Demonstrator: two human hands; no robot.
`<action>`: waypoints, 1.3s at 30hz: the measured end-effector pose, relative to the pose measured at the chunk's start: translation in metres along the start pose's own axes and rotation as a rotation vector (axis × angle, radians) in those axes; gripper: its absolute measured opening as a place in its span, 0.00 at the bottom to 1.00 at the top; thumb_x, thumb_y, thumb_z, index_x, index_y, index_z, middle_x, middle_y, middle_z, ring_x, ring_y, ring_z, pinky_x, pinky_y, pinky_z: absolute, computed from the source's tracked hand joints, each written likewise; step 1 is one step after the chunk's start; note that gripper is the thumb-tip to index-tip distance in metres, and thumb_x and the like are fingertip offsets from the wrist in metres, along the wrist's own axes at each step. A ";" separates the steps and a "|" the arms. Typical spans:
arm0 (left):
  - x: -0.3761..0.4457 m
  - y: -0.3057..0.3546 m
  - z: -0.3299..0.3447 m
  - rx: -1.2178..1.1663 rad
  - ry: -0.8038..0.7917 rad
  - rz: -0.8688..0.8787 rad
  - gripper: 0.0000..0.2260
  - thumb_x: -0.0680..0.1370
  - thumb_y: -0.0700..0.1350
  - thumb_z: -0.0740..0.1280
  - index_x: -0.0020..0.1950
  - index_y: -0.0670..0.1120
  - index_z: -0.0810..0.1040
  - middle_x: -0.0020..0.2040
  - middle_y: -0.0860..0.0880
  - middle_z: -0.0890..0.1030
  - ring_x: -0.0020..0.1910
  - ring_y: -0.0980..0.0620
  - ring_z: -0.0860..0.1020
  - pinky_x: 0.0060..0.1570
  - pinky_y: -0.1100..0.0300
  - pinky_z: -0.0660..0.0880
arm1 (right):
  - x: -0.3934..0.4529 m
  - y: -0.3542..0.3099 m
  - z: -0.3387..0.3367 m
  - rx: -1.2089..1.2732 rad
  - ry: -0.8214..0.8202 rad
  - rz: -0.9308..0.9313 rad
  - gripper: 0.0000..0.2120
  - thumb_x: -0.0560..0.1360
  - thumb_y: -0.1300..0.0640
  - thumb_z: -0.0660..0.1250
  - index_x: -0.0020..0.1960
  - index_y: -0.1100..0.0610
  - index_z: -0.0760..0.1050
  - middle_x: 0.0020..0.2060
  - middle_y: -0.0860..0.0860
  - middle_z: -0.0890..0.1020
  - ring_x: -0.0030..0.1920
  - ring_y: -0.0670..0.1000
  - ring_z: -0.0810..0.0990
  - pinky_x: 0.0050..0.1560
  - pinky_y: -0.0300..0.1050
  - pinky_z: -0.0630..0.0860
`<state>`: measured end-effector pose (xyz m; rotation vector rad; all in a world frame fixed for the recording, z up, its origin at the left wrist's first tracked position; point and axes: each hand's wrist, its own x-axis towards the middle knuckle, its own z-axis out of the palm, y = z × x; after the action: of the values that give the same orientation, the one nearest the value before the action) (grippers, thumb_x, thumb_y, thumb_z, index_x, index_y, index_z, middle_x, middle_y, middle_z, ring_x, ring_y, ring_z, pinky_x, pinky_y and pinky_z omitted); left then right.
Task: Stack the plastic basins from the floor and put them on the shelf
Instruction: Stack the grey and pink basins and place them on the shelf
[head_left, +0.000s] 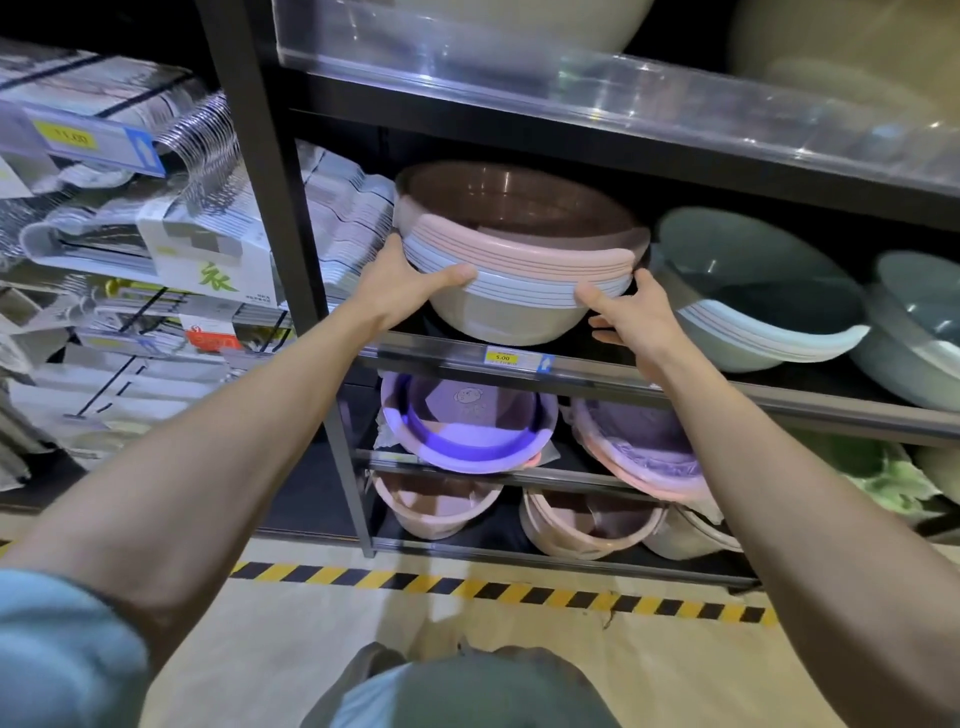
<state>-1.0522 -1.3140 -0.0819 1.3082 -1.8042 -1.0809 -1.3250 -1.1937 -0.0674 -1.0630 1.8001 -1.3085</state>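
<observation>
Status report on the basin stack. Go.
Left hand and right hand grip the basin stack by its rims. Stack on the shelf, tilted. Blue basins close on the right.

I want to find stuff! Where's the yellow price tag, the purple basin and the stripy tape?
Price tag (503, 358), head view, middle of the yellow label.
Purple basin (470, 447), head view, its front rim.
Stripy tape (498, 590), head view, a stripe on the floor.
</observation>
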 end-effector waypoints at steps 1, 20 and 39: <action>0.003 0.000 0.001 0.006 0.001 -0.001 0.50 0.59 0.74 0.74 0.73 0.48 0.68 0.70 0.52 0.76 0.68 0.49 0.73 0.64 0.56 0.69 | 0.003 0.001 0.001 0.007 0.001 0.005 0.18 0.72 0.49 0.78 0.50 0.47 0.68 0.55 0.51 0.83 0.46 0.51 0.83 0.48 0.47 0.83; 0.049 -0.022 0.018 0.120 -0.041 -0.074 0.53 0.57 0.74 0.74 0.73 0.44 0.68 0.69 0.46 0.76 0.67 0.45 0.74 0.67 0.47 0.72 | 0.060 0.032 0.012 -0.089 0.029 0.067 0.10 0.72 0.53 0.79 0.42 0.55 0.79 0.35 0.48 0.81 0.39 0.48 0.80 0.43 0.45 0.81; 0.036 -0.024 0.010 0.048 -0.036 -0.058 0.54 0.56 0.72 0.78 0.75 0.48 0.66 0.71 0.50 0.75 0.68 0.49 0.74 0.67 0.53 0.71 | 0.041 0.021 0.002 -0.146 0.028 0.113 0.25 0.70 0.49 0.80 0.57 0.53 0.68 0.56 0.63 0.84 0.46 0.54 0.82 0.53 0.57 0.82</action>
<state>-1.0614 -1.3501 -0.1062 1.3856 -1.8387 -1.1052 -1.3462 -1.2281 -0.0900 -1.0083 1.9709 -1.1448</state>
